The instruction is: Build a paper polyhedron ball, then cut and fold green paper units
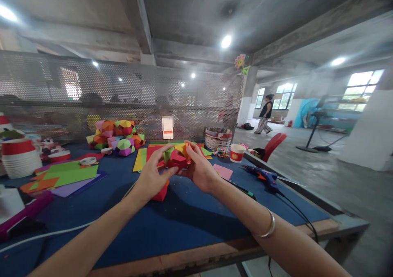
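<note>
Left hand (156, 174) half curled, fingers on paper shape (177, 157). Right hand (198, 168) curled too, holding other side. Shape red, green, orange; held up over blue table (184, 236). One glue gun (266, 177), one phone (168, 125), one basket (218, 139). Red piece (160, 192) part hidden by left hand. Piled paper balls (124, 144) overlap, hard to count.

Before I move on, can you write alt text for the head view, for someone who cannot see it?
A left hand and a right hand hold a red, green and orange folded-paper piece above a blue tabletop. Multicoloured faceted paper balls are piled at the back left; a dark-blue glue gun lies at the right.
</note>
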### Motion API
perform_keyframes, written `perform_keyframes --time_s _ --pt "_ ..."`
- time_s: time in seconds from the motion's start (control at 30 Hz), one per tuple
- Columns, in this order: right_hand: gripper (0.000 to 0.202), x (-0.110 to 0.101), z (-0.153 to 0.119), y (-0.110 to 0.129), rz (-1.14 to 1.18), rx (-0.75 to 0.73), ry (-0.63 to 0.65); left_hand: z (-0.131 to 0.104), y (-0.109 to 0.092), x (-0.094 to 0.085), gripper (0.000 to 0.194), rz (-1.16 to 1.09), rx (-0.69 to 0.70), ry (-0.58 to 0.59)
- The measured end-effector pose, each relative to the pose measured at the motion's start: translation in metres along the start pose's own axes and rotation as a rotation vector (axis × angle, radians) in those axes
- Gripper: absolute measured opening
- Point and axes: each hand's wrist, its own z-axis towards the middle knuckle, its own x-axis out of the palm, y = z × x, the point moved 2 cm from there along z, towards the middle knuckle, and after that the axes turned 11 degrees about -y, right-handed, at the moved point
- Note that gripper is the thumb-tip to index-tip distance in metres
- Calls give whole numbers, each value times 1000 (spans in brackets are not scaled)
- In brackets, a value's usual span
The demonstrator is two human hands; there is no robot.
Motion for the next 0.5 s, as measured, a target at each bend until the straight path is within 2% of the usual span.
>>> perform_keyframes --time_s 0.13,0.27,0.37,0.5 --pt "46 0 -1 3 -25 -22 -16 2 -6 -5 67 68 26 -24" --pt "50 1 -4 3 -116 -54 16 9 -12 -15 60 245 221 -76" --pt "52 4 -7 -1 -198 -104 62 10 -15 -19 55 303 311 24" --pt "49 6 -12 -5 -281 -187 95 8 -17 -18 54 284 309 123"
